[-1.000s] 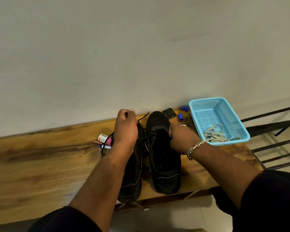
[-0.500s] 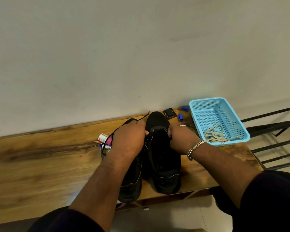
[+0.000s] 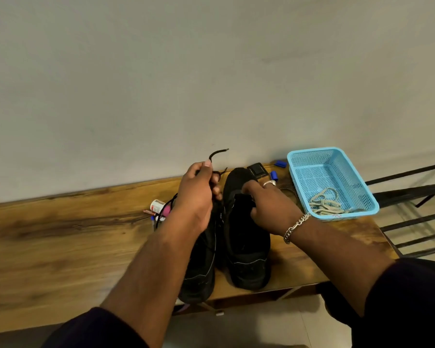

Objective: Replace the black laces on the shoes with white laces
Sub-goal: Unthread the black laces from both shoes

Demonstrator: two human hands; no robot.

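On the long wooden table against the pale wall, two black low shoes stand side by side with their toes toward the wall. Above the left black shoe the person's left hand is raised, and its thumb and fingers pinch a thin black lace; the free end of this lace curls up over the thumb, and the rest of it runs down under the palm toward the shoe. Just to the right of that hand, the right hand rests on the right black shoe, with its fingers curled around the edge of the shoe's opening near the tongue; it wears a silver ring, and a silver chain bracelet lies on the wrist. Beyond and to the right of the right hand stands a light blue plastic basket with mesh walls, and inside it lies a loose bundle of whitish flat laces. Between the basket and the fingers of the right hand I see two small blue caps and a small dark square object. Left of the left hand, partly hidden behind the wrist, lie a small white and red tube and something pink, which I cannot identify.
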